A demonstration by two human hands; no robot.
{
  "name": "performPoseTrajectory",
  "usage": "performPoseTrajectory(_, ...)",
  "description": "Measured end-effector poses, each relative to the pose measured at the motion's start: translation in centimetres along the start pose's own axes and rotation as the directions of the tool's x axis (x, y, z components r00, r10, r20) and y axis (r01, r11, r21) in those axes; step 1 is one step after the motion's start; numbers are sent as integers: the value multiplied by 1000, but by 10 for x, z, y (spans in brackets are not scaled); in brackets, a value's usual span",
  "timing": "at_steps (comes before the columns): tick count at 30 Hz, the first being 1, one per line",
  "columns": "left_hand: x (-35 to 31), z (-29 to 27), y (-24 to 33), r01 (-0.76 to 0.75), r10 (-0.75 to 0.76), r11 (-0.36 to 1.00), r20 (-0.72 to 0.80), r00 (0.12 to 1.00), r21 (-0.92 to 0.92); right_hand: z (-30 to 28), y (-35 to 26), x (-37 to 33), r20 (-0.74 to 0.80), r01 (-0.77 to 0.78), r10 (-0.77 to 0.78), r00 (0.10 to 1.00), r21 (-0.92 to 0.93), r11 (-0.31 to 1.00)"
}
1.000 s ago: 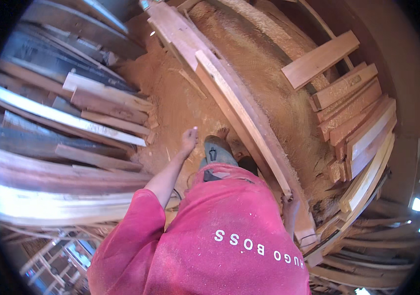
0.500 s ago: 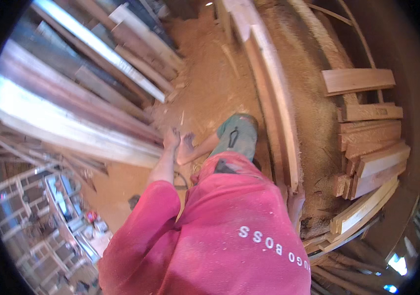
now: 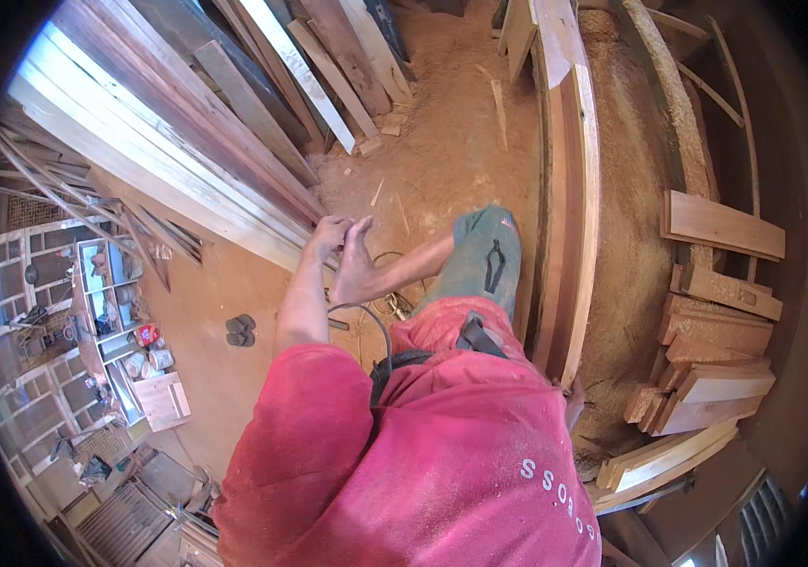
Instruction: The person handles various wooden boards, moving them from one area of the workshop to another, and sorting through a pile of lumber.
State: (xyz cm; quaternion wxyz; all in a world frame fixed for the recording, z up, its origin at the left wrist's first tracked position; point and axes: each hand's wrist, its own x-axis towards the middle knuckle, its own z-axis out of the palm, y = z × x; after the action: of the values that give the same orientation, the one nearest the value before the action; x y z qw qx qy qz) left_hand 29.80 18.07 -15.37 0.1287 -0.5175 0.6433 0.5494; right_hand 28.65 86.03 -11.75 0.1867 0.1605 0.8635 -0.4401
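My left hand (image 3: 330,232) reaches forward to my raised bare foot (image 3: 356,269), its bent fingers closed at the toes. Whether anything small is between them I cannot make out. The lower leg crosses in front of me, below green shorts (image 3: 479,250). At my right side, my right hand (image 3: 574,402) shows only in part beside the near end of a long plank (image 3: 585,217); its fingers are mostly hidden. A dark cable (image 3: 385,326) curves past my left forearm.
Long boards (image 3: 186,180) lean in a stack at the far left. Short wood pieces (image 3: 721,307) are piled at the right beside sawdust (image 3: 626,236). Dark sandals (image 3: 241,331) lie on the floor at the left, near a cluttered shelf (image 3: 106,302). Thin offcuts (image 3: 499,113) lie ahead.
The view has shifted, so the boards sit higher and the wood pile lower and further right. My left hand stays at the foot. More of the left floor shows, with the sandals clearer.
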Motion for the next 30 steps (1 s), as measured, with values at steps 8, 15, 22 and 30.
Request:
performPoseTrajectory(8,4,-6,24,102,-126,984,167,978,146,-4,2,-1,7,52,-52,999,-44,998)
performPoseTrajectory(15,31,4,9,-131,193,726,-18,981,675,-2,-29,-4,-26,36,-42,999,-173,984)
performPoseTrajectory(22,-1,30,37,-54,316,777,-314,895,627,0,-56,-25,-160,-17,-48,986,-378,925)
performPoseTrajectory(30,-59,84,96,4,196,672,-183,963,741,7,-48,-29,-276,89,-201,940,-371,925)
